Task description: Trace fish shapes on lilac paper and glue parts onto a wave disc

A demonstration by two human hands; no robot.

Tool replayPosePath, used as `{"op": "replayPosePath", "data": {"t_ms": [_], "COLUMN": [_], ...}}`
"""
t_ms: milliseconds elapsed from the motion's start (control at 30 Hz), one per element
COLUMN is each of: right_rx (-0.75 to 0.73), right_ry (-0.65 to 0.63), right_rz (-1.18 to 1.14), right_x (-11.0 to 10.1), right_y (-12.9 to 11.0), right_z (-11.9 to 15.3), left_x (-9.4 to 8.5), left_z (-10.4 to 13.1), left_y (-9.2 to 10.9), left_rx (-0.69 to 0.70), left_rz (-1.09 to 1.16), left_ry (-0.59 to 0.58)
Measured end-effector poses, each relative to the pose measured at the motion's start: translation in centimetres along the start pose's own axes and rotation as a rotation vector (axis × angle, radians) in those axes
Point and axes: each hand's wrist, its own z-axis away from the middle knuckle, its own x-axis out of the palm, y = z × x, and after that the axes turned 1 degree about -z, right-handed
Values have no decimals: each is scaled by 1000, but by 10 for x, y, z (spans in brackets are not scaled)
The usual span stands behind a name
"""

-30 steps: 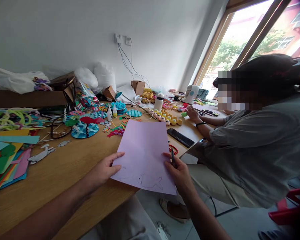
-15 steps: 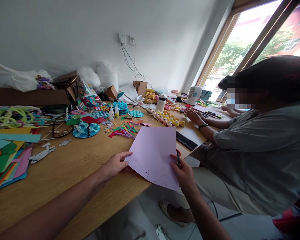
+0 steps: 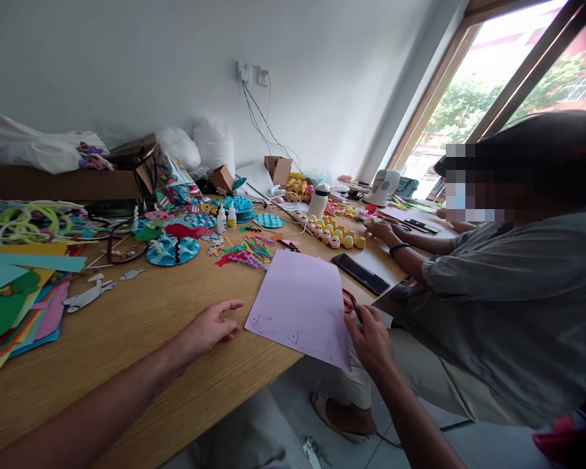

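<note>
A sheet of lilac paper lies at the table's front edge, its lower right corner hanging past it. Dark fish outlines are drawn along its near side. My left hand is just left of the paper, fingers apart and holding nothing. At the paper's right edge, my right hand is closed around a dark pen; whether its fingertips also pinch the sheet I cannot tell. Red scissor-like handles show beside the paper, partly hidden by it and the hand.
A black phone lies beyond the paper. Glue bottles, a blue paper plate and egg-carton pieces stand further back. Coloured sheets and a grey paper fish are on the left. A co-worker sits at right.
My left hand has let go of the paper's left edge and moved slightly left. The paper has settled lower onto the table. My right hand has shifted slightly right, still with the pen.
</note>
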Motion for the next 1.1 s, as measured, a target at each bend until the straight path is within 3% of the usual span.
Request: {"op": "replayPosePath", "data": {"t_ms": [100, 233, 400, 500, 633, 733, 900, 1100], "right_rx": [-105, -289, -579, -730, -773, -790, -732, -491], "right_ry": [-79, -364, -671, -722, -802, -815, -809, -685], "right_rz": [-60, -105, 72, 261, 326, 343, 365, 462], "right_x": [-10, -6, 40, 77, 117, 132, 130, 130], "right_y": [-22, -91, -174, -202, -221, -229, -228, -208], "right_z": [2, -5, -16, -20, -23, -23, -41, -110], "left_x": [-11, 0, 32, 35, 25, 18, 17, 19], "left_z": [6, 26, 50, 47, 30, 20, 14, 11], "left_y": [-9, -8, -3, -8, -18, -24, -33, -31], "left_rx": [81, 269, 726, 826, 749, 644, 553, 512], "left_rz": [-31, -274, -713, -839, -648, -419, -331, -322], "left_ry": [68, -61, -351, -375, -281, -215, -151, -180]}}
